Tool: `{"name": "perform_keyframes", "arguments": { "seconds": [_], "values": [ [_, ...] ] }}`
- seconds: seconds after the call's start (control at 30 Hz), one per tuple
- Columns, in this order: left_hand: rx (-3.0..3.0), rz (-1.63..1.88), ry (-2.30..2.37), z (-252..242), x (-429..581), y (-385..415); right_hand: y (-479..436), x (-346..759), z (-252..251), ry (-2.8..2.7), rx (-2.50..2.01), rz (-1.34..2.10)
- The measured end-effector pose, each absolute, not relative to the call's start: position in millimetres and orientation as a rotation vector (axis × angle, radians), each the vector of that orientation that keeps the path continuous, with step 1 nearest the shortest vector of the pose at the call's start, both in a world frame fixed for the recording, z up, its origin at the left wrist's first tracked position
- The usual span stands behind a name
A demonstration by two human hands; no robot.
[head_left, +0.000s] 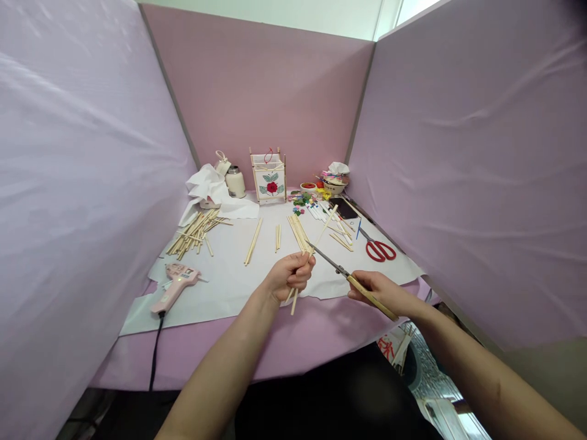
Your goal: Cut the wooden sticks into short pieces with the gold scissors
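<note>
My left hand [290, 276] is closed around a few thin wooden sticks [327, 222], which poke out above and below the fist. In my right hand [383, 289] is a pair of shears [331, 261] with a wooden handle. Its long metal tip reaches the sticks just above my left fist; whether the blades touch them I cannot tell. Behind the fist a row of similar sticks [297, 231] lies on the white paper, with a short bundle [277, 238] and a longer pair [253, 241] to the left.
A pink glue gun [177, 287] with a black cord lies at left, near a stick pile [195, 232]. At the back stand a flower-painted lantern [271, 182] and a cream jar [235, 183]. Red-handled scissors [380, 249], white markers [316, 211] and a phone [343, 208] lie right.
</note>
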State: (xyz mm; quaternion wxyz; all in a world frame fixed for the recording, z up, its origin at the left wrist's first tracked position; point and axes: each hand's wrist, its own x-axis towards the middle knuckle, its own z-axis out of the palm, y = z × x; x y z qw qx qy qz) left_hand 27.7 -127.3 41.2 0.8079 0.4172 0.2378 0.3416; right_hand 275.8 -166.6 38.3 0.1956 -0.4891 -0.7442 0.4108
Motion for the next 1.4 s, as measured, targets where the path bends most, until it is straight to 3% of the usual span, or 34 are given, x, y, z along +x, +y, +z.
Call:
{"name": "perform_keyframes", "arguments": {
  "seconds": [0.23,0.5,0.83,1.2,1.4],
  "values": [
    [0.660,0.998,0.372,44,24,-124,-155,289,42,-2.053,-1.320,1.214],
    [0.865,1.369,0.760,32,13,-101,-100,296,22,-2.077,-2.039,0.367],
    [0.824,1.815,0.932,30,-11,-84,-28,279,11,-1.942,-2.153,0.030],
    [0.716,1.948,0.991,31,-17,-81,-5,330,-2,-1.690,-2.382,-0.075],
    [0.984,1.805,1.093,30,-9,-87,-8,332,-10,-1.743,-2.337,-0.119]
  ]
}}
